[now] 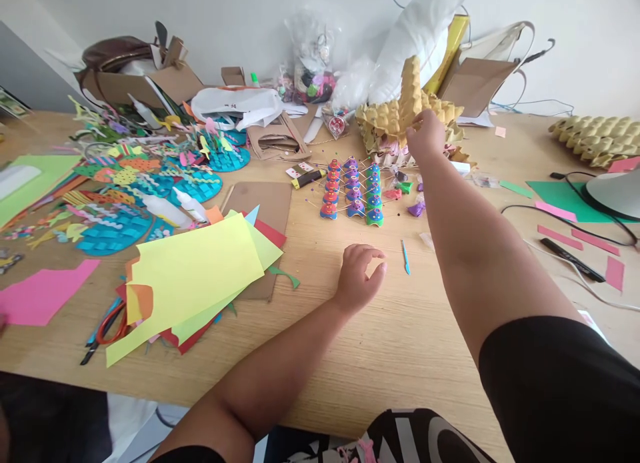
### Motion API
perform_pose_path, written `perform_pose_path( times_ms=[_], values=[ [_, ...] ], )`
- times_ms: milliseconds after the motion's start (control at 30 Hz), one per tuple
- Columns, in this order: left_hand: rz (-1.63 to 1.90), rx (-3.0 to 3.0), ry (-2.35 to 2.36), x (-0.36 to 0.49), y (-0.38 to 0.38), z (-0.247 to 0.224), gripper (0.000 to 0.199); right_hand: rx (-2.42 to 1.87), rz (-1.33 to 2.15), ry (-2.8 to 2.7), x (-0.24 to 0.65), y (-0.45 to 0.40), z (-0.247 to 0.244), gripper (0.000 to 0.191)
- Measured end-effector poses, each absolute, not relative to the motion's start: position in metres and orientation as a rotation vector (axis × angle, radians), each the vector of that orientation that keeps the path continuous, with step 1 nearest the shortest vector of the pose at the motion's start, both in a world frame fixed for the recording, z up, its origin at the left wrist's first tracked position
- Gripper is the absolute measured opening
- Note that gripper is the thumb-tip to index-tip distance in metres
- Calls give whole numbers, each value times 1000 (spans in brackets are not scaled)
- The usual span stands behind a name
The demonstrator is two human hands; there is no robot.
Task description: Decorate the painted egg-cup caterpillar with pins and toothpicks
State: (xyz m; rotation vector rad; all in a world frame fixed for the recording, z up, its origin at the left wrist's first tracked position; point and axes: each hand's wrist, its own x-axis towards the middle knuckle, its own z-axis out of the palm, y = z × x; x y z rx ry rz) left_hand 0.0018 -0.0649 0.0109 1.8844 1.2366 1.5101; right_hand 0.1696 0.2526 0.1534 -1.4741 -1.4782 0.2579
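My right hand [427, 136] is stretched to the back of the table, with its fingers closed on a tan egg-carton strip [411, 86] that stands upright. Beneath it lies a pile of egg-carton pieces [377, 124]. My left hand [359, 276] rests on the tabletop, thumb and fingers apart and curved, holding nothing. To its right is a small blue plastic tool [405, 257]. In front of it stand three rows of painted carton-cup figures: red ones [329, 196], purple ones [353, 191] and green-blue ones [374, 195], with thin sticks poking out.
Coloured paper sheets [195, 263] lie over cardboard at left. Beyond them are blue woven paper discs [115, 231] and glue bottles [165, 211]. An egg tray [600, 137], black marker [573, 259], cables and a lamp base [617, 189] are at right. Plastic bags [313, 56] line the wall.
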Motion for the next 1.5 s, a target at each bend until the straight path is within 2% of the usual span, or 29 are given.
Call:
perform_pose_path(
  times_ms=[167,367,467,600,700,833,1000,1167,1300,1400,1500],
  values=[
    [1539,1855,1224,3,-64,10,14,-1406,245,-1484,173,217,157,21],
    [1520,1712,1173,1,-63,9,13,-932,672,-1476,175,113,147,25],
    [1531,1399,1116,-1,-60,9,39,-817,891,-1477,182,49,127,38],
    [1541,1073,901,-2,-58,10,89,-877,1169,-1457,195,-22,98,36],
    [1528,924,752,0,-60,11,102,-901,1324,-1505,210,-48,81,32],
    [1465,758,635,5,-67,18,96,-880,1450,-1596,228,-53,68,27],
    [1352,675,686,7,-72,26,70,-902,1468,-1684,242,-46,62,20],
    [1409,787,771,7,-72,23,51,-945,1456,-1686,243,-36,59,25],
    [1477,1021,825,3,-75,22,43,-1240,1132,-1645,233,-12,49,33],
    [1508,1121,843,1,-77,24,45,-1522,623,-1791,221,14,39,41],
    [1532,1179,862,-1,-77,25,45,-1550,316,-1948,209,37,31,43]
  ],
)
